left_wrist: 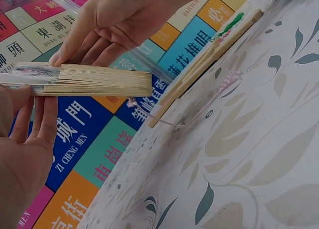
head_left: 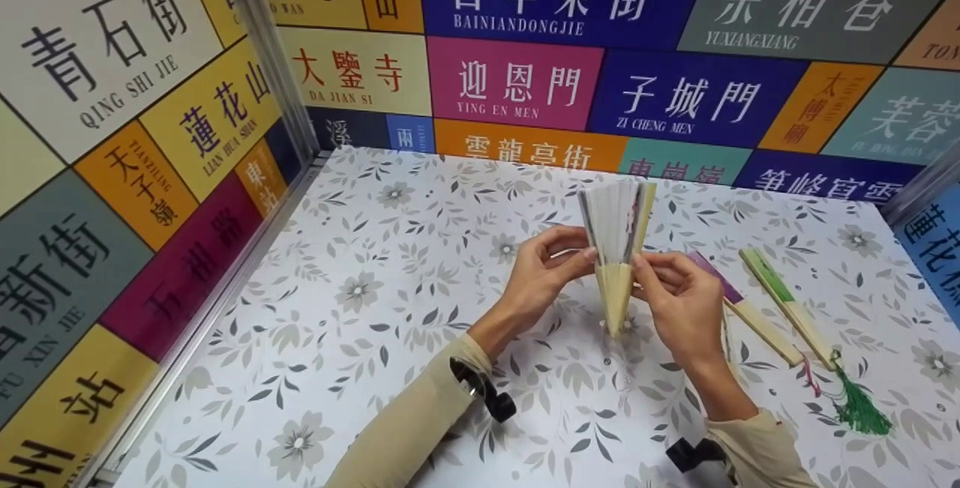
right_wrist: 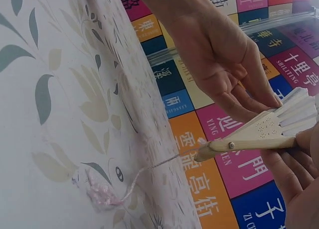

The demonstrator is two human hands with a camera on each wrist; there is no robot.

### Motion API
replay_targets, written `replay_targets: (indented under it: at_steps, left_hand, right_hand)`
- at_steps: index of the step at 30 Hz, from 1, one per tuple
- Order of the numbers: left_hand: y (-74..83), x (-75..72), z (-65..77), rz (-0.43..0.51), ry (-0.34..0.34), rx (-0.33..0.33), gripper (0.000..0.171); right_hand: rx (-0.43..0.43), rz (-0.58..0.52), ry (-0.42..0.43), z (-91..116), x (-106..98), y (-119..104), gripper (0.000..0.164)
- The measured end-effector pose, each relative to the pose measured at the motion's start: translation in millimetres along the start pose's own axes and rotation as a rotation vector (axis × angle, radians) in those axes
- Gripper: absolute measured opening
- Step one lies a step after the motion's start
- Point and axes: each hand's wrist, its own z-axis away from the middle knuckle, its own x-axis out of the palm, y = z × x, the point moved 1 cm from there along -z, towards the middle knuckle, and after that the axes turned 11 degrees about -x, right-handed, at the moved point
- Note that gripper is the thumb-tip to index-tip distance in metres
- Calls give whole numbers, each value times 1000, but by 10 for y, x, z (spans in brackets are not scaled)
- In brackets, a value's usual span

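Note:
A partly spread folding fan point(head_left: 615, 293) with pale wooden ribs and a whitish leaf is held up over the table, its pivot end pointing down. My left hand point(head_left: 551, 267) pinches its left edge between thumb and fingers. On the opposite edge, my right hand point(head_left: 684, 304) grips the outer rib, thumb in front. From the pivot point(right_wrist: 231, 145) hangs a pale pink cord whose tassel point(right_wrist: 102, 191) lies near the floral tabletop. The left wrist view shows the stacked ribs point(left_wrist: 99, 79) edge-on between both hands.
To the right lie two closed folding fans, one purple point(head_left: 757, 323) and one green point(head_left: 791, 308) with a green tassel point(head_left: 859, 402). The table wears a floral cloth point(head_left: 360, 368). Colourful sign-covered panels point(head_left: 517, 83) stand behind and along the left side.

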Motion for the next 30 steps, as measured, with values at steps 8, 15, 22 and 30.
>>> replay_targets:
  at_steps: [8,15,22,30]
  left_hand:
    - [17,-31,-13,60,48,-3,28]
    - [11,-48,-19,82,63,-2,29]
    - [22,-49,-25,82,76,5,29]
    - [24,-73,-41,98,114,32,26]
  right_hand:
    - [2,-42,25,-9,-17,29,28]
    - [29,-68,36,-14,-24,34,30]
    - [58,-107,49,-22,-33,44,31]
    - [66,-170,64,-30,-53,27,30]
